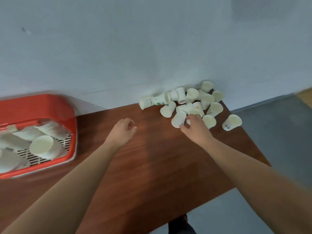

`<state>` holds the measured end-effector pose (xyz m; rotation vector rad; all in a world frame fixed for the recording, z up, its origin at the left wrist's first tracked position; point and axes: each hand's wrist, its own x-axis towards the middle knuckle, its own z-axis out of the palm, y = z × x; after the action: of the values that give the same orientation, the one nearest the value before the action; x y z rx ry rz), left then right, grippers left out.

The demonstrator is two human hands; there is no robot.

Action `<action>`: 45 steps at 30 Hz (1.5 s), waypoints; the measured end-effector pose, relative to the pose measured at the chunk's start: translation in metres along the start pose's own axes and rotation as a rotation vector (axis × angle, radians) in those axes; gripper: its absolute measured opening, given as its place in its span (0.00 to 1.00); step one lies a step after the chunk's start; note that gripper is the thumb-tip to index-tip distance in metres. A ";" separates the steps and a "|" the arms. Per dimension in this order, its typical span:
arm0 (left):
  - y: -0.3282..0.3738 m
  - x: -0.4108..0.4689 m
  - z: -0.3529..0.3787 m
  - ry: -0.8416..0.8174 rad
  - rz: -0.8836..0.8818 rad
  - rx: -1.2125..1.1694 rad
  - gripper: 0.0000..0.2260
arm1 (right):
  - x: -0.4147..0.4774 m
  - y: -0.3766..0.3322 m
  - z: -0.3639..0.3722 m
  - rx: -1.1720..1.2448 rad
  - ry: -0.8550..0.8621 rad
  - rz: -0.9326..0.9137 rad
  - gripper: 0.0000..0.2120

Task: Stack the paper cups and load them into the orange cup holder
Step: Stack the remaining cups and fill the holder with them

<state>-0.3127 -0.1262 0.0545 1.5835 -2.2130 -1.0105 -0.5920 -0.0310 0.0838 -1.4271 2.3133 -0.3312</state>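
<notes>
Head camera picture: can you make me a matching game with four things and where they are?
Things:
1. holder
2. left hand
3. right hand
4. pile

Places:
a. far right corner of the table, by the wall
b. on a cup at the pile's near edge
c. left side of the table, with stacked cups inside
d. over bare table, holding nothing

Pairs: 1-c, 2-d, 3-b, 4-a
</notes>
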 end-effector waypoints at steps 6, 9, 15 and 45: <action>0.107 0.052 0.079 -0.052 0.054 -0.001 0.12 | 0.025 0.109 -0.037 0.047 0.051 0.059 0.27; 0.143 0.083 0.119 -0.093 0.028 0.021 0.18 | 0.044 0.147 -0.039 0.038 0.052 0.061 0.31; 0.169 0.140 0.181 -0.072 -0.064 0.110 0.31 | 0.086 0.192 -0.024 0.011 0.037 0.029 0.39; 0.107 0.016 0.053 0.290 -0.450 -0.881 0.19 | 0.078 0.016 -0.046 0.109 -0.286 -0.371 0.33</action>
<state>-0.4273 -0.1006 0.0821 1.6267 -0.9780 -1.4681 -0.6567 -0.0934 0.1020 -1.7205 1.7773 -0.3272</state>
